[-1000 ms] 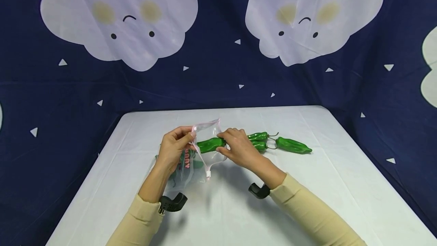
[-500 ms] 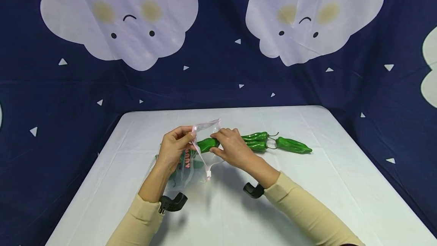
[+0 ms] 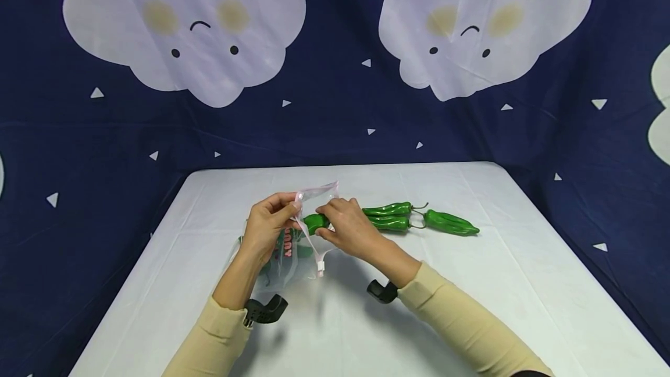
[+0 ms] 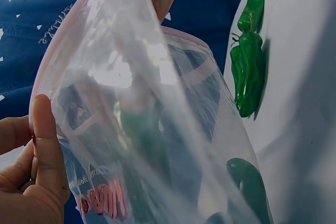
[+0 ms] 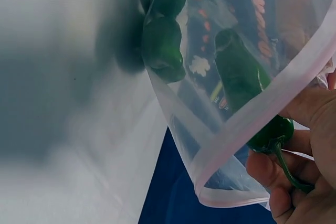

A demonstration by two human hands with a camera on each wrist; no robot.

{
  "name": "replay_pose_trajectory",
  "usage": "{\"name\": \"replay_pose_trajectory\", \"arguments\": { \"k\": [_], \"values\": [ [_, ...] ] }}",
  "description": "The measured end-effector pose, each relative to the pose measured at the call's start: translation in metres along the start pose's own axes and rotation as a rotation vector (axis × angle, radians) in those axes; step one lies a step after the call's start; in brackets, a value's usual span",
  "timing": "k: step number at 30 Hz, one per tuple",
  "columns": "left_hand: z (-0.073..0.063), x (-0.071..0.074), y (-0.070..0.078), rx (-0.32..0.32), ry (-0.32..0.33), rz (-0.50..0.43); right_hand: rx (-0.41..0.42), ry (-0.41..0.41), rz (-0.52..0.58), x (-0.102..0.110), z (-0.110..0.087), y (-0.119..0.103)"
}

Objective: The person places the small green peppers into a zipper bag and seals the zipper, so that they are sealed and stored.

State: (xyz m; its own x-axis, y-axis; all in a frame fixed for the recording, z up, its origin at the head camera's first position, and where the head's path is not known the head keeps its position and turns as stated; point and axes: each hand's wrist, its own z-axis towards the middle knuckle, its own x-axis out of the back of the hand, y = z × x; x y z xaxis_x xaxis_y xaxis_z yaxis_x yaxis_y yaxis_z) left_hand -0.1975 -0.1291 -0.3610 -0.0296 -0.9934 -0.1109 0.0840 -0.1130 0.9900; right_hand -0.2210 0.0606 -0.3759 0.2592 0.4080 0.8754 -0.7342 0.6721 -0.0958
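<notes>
Our left hand pinches a clear bag; our right hand grips a pepper partway inside, left of three peppers.

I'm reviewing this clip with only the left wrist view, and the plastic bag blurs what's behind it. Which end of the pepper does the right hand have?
Observer: The stem end. The right wrist view shows the right hand holding the pepper there, its stem running down along the fingers.

Operator: I can only make out two loose peppers on the table. Is that all?

Observer: No, three. In the head view a farther pepper and a nearer pepper lie side by side, with a third pepper beside their stems.

Operator: My blue backdrop has small white marks. Anything bigger on it?

Observer: Yes, the head view shows large pale clouds.
</notes>
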Motion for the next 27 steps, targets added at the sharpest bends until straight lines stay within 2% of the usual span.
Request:
{"name": "replay_pose_trajectory", "arguments": {
  "k": [15,27],
  "values": [
    [-0.0002,0.0021,-0.0011,-0.004,-0.002,0.009,0.019,-0.029,-0.024,-0.0071,0.008,-0.0075],
    [-0.0017,0.0027,0.0022,-0.013,0.007,0.009,0.015,0.024,-0.069,-0.0055,0.0068,-0.0064]
  ]
}}
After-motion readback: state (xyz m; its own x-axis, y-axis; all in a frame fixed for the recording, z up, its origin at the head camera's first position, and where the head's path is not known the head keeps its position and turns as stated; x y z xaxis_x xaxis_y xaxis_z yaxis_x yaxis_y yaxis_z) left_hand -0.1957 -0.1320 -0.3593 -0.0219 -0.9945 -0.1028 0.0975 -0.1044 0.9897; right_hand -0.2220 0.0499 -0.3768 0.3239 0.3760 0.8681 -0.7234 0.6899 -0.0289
